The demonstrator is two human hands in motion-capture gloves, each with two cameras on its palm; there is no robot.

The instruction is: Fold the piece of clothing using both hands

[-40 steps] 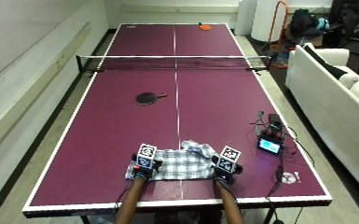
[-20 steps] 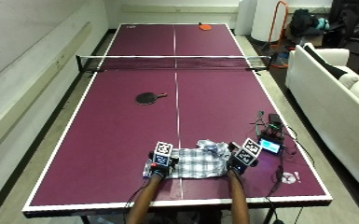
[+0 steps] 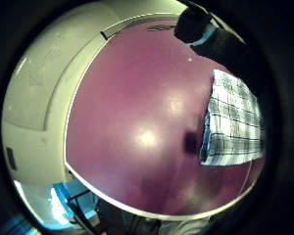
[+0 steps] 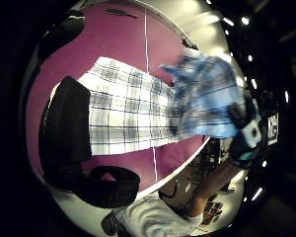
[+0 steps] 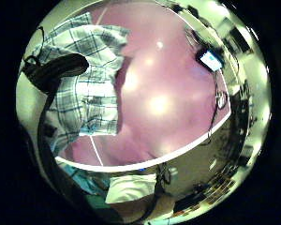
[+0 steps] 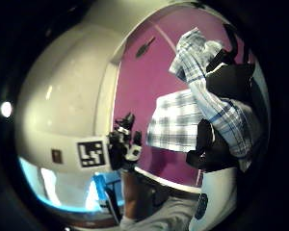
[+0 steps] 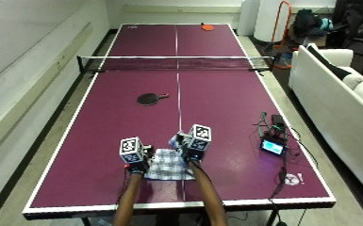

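A checked shirt (image 7: 167, 169) lies folded on the purple table (image 7: 93, 155) near its front edge. My left hand (image 7: 137, 160) is at the shirt's left edge, and its thumb (image 4: 66, 123) lies on the flat cloth (image 4: 128, 113). My right hand (image 7: 190, 148) grips the right part of the shirt (image 6: 207, 91) and holds it up off the table, over the flat part (image 6: 176, 122). The raised flap (image 4: 207, 103) hangs from that hand (image 4: 244, 133). The two hands are close together.
A black paddle (image 7: 151, 98) lies mid-table, with the net (image 7: 176, 63) beyond it and an orange paddle (image 7: 207, 27) at the far end. A small screen device (image 7: 273, 146) with cables sits to the right. A white sofa (image 7: 344, 94) stands beside the table.
My right hand has lifted the shirt's right side and carried it left toward my left hand. Both hands have shifted right along the table and now sit closer together.
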